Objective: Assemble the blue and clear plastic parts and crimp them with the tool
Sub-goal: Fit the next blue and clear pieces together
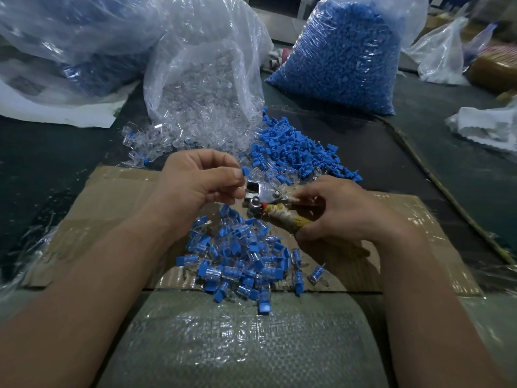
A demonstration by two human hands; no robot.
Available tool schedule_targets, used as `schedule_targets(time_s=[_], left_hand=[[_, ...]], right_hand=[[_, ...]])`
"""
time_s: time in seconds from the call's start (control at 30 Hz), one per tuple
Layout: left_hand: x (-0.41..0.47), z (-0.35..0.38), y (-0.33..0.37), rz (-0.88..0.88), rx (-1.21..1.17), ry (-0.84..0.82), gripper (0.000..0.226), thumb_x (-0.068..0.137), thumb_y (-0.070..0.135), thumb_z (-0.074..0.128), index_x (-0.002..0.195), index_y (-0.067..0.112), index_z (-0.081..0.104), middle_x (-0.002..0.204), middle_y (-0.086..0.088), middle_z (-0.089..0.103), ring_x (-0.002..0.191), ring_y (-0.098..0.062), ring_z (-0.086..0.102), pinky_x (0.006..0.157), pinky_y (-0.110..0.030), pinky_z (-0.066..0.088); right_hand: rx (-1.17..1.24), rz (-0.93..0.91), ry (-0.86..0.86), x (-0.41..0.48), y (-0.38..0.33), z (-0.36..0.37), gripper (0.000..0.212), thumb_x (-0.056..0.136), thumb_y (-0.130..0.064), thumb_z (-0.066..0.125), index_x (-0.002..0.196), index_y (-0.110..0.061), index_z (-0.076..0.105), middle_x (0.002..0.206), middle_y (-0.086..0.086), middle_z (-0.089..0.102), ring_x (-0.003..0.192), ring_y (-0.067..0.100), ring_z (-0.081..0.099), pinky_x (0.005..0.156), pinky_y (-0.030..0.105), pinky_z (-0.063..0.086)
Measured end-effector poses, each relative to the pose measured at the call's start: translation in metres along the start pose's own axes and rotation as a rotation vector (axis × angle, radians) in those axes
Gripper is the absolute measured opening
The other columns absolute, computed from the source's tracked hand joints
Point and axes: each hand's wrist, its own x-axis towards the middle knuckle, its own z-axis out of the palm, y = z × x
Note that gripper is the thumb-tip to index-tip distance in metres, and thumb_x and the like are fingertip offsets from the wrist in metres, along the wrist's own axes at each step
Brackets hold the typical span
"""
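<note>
My left hand (201, 182) pinches a small blue part (245, 172) between thumb and fingers, just left of the metal jaws of the crimping tool (261, 196). My right hand (344, 212) grips the tool's cloth-wrapped handles (282, 219). Below the hands lies a heap of joined blue-and-clear pieces (240, 261) on a sheet of cardboard (414, 225). Loose blue parts (293, 152) lie beyond the tool. Clear parts (156, 141) spill from an open plastic bag (207, 88).
A full bag of blue parts (347, 54) stands at the back right. Another big plastic bag (78, 40) lies at the back left. A woven sack (240, 340) covers the near edge. White plastic (486, 127) and a cord (436, 180) lie on the right.
</note>
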Motion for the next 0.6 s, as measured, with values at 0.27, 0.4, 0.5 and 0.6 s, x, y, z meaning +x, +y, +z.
schedule_targets(time_s=[0.27, 0.4, 0.5, 0.6], left_hand=[[0.000, 0.000, -0.001, 0.007, -0.028, 0.000, 0.013, 0.060, 0.010, 0.065, 0.072, 0.007, 0.060, 0.058, -0.004, 0.067, 0.053, -0.013, 0.065, 0.048, -0.018, 0.050], [0.000, 0.000, -0.001, 0.029, -0.031, 0.017, 0.012, 0.063, 0.009, 0.064, 0.073, 0.006, 0.059, 0.057, -0.003, 0.066, 0.053, -0.012, 0.065, 0.048, -0.018, 0.050], [0.002, 0.000, -0.002, 0.049, -0.026, 0.058, 0.010, 0.075, -0.003, 0.060, 0.074, 0.007, 0.058, 0.057, -0.001, 0.066, 0.053, -0.012, 0.065, 0.049, -0.018, 0.051], [0.002, 0.001, -0.002, 0.083, 0.007, 0.096, 0.013, 0.079, -0.005, 0.058, 0.075, 0.008, 0.057, 0.058, 0.000, 0.067, 0.055, -0.011, 0.066, 0.051, -0.017, 0.051]], right_hand=[[-0.179, -0.014, 0.173, 0.003, -0.012, 0.008, 0.009, 0.074, -0.016, 0.061, 0.079, -0.023, 0.059, 0.075, -0.006, 0.052, 0.069, 0.012, 0.048, 0.052, 0.025, 0.032], [-0.116, -0.062, 0.315, 0.004, -0.008, 0.006, 0.018, 0.075, -0.012, 0.059, 0.085, -0.024, 0.049, 0.079, -0.006, 0.042, 0.074, 0.014, 0.041, 0.056, 0.026, 0.028], [0.002, -0.093, 0.405, 0.004, -0.009, 0.007, 0.022, 0.073, -0.012, 0.060, 0.087, -0.024, 0.047, 0.079, -0.006, 0.045, 0.070, 0.013, 0.041, 0.055, 0.021, 0.028], [0.074, -0.093, 0.396, 0.002, -0.012, 0.010, 0.024, 0.073, -0.015, 0.058, 0.088, -0.027, 0.044, 0.074, -0.014, 0.045, 0.065, 0.004, 0.042, 0.052, 0.023, 0.027]])
